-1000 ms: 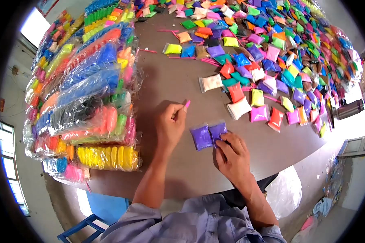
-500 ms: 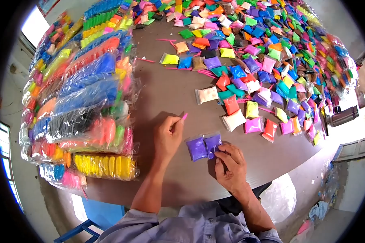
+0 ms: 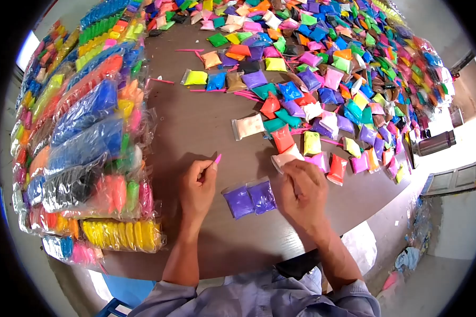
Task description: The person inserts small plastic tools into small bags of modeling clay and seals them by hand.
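My left hand [image 3: 198, 186] is closed in a pinch on a thin pink plastic stick [image 3: 218, 158], whose tip sticks up past the thumb and finger. Two purple clay packets [image 3: 248, 199] in clear film lie side by side on the table between my hands. My right hand [image 3: 303, 193] is at the near edge of the loose packets, its curled fingers on a pale peach packet [image 3: 287, 155] and covering its near side. Beside that packet lie a red-orange packet [image 3: 283, 139] and a pink packet [image 3: 317, 160].
On the left are stacked clear bags of coloured packets [image 3: 84, 142], with a yellow bundle [image 3: 122, 234] in front. A large heap of loose packets [image 3: 322, 53] spreads across the back and right of the brown table [image 3: 174, 127]. Several pink sticks [image 3: 246, 94] lie among them.
My right hand has let go of the purple packets and moved up and right to the pale peach packet. My left hand keeps its pinch on the pink stick. The camera view has shifted.
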